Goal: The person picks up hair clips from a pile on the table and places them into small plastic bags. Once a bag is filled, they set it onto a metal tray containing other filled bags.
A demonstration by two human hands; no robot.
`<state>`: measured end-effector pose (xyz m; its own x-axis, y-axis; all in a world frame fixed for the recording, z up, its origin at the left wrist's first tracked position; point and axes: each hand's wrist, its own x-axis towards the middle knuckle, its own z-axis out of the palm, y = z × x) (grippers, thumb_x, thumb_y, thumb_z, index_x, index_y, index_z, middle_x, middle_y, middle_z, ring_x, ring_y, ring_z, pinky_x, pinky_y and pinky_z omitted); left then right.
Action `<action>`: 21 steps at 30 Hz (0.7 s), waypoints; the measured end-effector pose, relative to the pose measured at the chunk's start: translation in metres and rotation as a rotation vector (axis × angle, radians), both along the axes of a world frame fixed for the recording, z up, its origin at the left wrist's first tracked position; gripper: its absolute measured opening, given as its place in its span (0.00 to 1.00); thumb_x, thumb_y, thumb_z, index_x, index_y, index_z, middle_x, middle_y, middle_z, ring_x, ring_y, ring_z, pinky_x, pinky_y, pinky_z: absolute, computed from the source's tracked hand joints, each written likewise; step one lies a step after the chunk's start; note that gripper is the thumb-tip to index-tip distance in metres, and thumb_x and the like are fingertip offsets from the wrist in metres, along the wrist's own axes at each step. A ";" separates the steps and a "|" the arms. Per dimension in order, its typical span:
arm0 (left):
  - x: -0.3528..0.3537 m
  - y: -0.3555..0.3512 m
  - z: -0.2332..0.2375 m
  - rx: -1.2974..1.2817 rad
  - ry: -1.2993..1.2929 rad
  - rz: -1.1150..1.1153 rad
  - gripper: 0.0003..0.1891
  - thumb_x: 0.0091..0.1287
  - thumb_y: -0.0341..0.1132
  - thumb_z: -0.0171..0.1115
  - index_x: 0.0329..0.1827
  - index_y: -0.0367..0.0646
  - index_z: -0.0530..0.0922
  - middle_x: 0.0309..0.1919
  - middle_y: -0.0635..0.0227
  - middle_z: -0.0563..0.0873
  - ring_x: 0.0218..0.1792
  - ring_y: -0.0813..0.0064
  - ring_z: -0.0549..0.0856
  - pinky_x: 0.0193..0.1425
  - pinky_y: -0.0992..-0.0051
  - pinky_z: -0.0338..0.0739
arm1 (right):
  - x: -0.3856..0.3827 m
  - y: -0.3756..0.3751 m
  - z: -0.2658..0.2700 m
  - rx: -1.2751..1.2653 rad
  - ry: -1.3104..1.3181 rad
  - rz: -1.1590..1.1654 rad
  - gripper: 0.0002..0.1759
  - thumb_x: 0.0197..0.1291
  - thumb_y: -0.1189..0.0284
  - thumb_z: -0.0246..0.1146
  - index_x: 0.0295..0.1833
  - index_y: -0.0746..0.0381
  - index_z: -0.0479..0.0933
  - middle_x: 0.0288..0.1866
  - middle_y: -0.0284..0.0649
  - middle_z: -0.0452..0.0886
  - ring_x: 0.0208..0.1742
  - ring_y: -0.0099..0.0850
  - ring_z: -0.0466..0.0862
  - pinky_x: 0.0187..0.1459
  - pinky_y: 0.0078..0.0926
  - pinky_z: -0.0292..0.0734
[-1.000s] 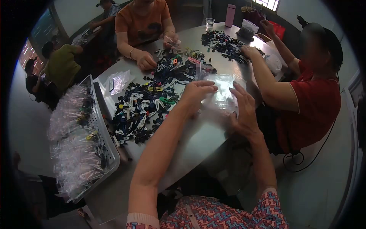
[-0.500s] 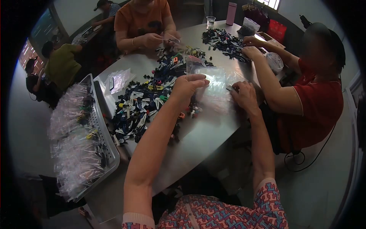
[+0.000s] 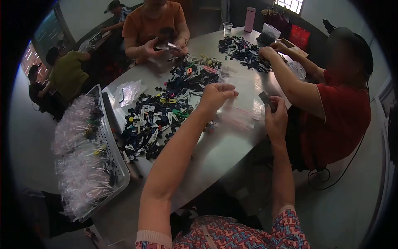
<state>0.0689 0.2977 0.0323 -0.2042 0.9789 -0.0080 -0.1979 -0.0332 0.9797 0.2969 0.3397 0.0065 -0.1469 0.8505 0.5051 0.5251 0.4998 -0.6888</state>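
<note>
My left hand (image 3: 218,96) pinches the edge of a clear plastic bag (image 3: 242,85), held above the table. To its right, my right hand (image 3: 275,114) has its fingers closed on a small dark flat piece (image 3: 266,101), tilted up from the fingertips. More clear bags (image 3: 238,118) with reddish edges lie on the table below and between the hands. A large heap of dark, white and coloured hair clips (image 3: 153,116) spreads to the left of my left hand, partly hidden by my forearm.
A grey basket (image 3: 108,137) full of filled bags stands at the left. Flat bags (image 3: 130,92) lie near it. Co-workers sit opposite and at the right, beside a second clip pile (image 3: 244,52). A pink bottle (image 3: 250,19) and a cup (image 3: 227,29) stand at the back.
My right hand has moved right and down, away from the bag, with the dark piece now showing. My left hand has shifted slightly right. The person opposite has lowered their hands.
</note>
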 end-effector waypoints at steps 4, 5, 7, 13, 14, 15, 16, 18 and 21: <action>0.016 0.030 -0.008 0.058 -0.034 -0.084 0.17 0.62 0.27 0.72 0.54 0.30 0.84 0.44 0.59 0.91 0.47 0.72 0.88 0.56 0.74 0.80 | 0.006 -0.009 0.015 0.035 0.232 0.006 0.17 0.65 0.83 0.61 0.58 0.66 0.71 0.48 0.42 0.79 0.47 0.29 0.81 0.52 0.28 0.77; 0.021 0.039 -0.013 0.038 0.056 -0.080 0.17 0.61 0.27 0.73 0.52 0.31 0.85 0.43 0.61 0.90 0.44 0.74 0.87 0.53 0.75 0.79 | 0.006 -0.007 0.016 0.027 0.262 0.010 0.16 0.64 0.82 0.62 0.57 0.66 0.72 0.47 0.45 0.81 0.47 0.33 0.83 0.51 0.32 0.79; 0.024 0.052 -0.023 0.001 0.180 -0.089 0.17 0.56 0.28 0.77 0.49 0.33 0.86 0.39 0.66 0.90 0.38 0.78 0.84 0.48 0.77 0.78 | 0.006 -0.001 0.012 0.026 0.287 0.017 0.15 0.63 0.81 0.63 0.55 0.67 0.73 0.47 0.48 0.82 0.47 0.37 0.85 0.50 0.36 0.80; 0.018 0.050 -0.027 -0.043 0.191 -0.103 0.18 0.56 0.29 0.77 0.50 0.34 0.86 0.40 0.66 0.90 0.43 0.77 0.85 0.49 0.76 0.76 | -0.011 0.027 -0.006 -0.040 0.212 0.071 0.16 0.63 0.81 0.64 0.56 0.66 0.75 0.43 0.41 0.83 0.42 0.28 0.83 0.47 0.27 0.79; 0.017 0.049 -0.025 -0.037 0.192 -0.100 0.18 0.56 0.29 0.77 0.50 0.34 0.86 0.40 0.66 0.90 0.43 0.77 0.85 0.49 0.76 0.76 | -0.015 0.029 -0.004 -0.055 0.189 0.043 0.15 0.62 0.80 0.64 0.55 0.66 0.76 0.43 0.42 0.84 0.42 0.30 0.84 0.47 0.28 0.79; 0.016 0.049 -0.024 -0.039 0.150 -0.097 0.19 0.56 0.29 0.78 0.50 0.34 0.86 0.41 0.66 0.90 0.44 0.77 0.85 0.51 0.76 0.76 | -0.018 0.033 -0.003 -0.068 0.167 0.013 0.15 0.61 0.79 0.65 0.54 0.65 0.77 0.42 0.43 0.85 0.42 0.31 0.85 0.46 0.29 0.80; 0.016 0.050 -0.024 -0.043 0.108 -0.095 0.20 0.55 0.29 0.78 0.51 0.33 0.86 0.42 0.65 0.90 0.45 0.76 0.86 0.52 0.76 0.76 | -0.019 0.039 -0.005 -0.061 0.167 0.012 0.15 0.61 0.79 0.65 0.54 0.65 0.77 0.42 0.43 0.85 0.42 0.31 0.85 0.46 0.29 0.80; 0.020 0.049 -0.019 -0.059 0.136 -0.083 0.19 0.55 0.29 0.78 0.50 0.34 0.86 0.42 0.64 0.91 0.45 0.76 0.86 0.52 0.76 0.77 | -0.022 0.051 -0.015 -0.046 0.074 -0.003 0.14 0.61 0.75 0.65 0.53 0.63 0.77 0.42 0.50 0.86 0.43 0.45 0.88 0.48 0.40 0.81; 0.021 0.049 -0.021 -0.054 0.253 -0.067 0.19 0.55 0.30 0.78 0.49 0.34 0.87 0.42 0.63 0.91 0.44 0.75 0.86 0.51 0.75 0.78 | -0.023 0.065 -0.036 -0.026 0.073 0.021 0.13 0.61 0.74 0.65 0.52 0.63 0.78 0.43 0.51 0.87 0.44 0.49 0.88 0.48 0.44 0.81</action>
<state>0.0895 0.3471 0.0112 -0.1412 0.9898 -0.0175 0.0535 0.0253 0.9982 0.2737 0.4044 -0.0300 -0.1285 0.8603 0.4933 0.4621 0.4921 -0.7378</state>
